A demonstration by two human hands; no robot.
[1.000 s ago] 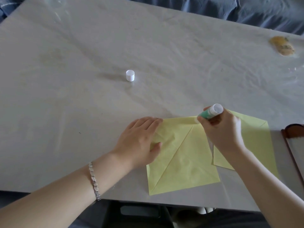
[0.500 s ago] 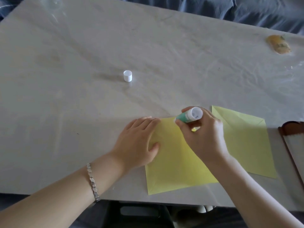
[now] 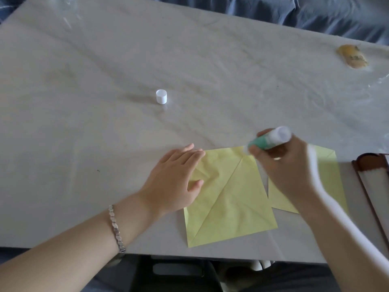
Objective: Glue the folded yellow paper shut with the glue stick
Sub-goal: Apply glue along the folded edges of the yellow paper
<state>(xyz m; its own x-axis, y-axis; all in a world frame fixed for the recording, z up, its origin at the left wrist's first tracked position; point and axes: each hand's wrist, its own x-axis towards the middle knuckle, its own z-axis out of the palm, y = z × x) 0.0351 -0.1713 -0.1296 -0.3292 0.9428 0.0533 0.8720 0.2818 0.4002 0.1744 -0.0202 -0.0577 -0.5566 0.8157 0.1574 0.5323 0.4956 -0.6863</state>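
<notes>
Table (image 3: pixel 84 144) under pale wrinkled cover. Folded yellow paper (image 3: pixel 231 203) at near edge, right of centre. Left hand (image 3: pixel 174 180) flat, fingers straight, pressing paper's left part. Right hand (image 3: pixel 288 171) grips glue stick (image 3: pixel 267 141) — tip at paper's far edge. White cap (image 3: pixel 161 96) upright mid-table, well apart.

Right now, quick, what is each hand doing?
Left hand: open, pressing flat on the folded yellow paper.
Right hand: closed around the glue stick.
</notes>
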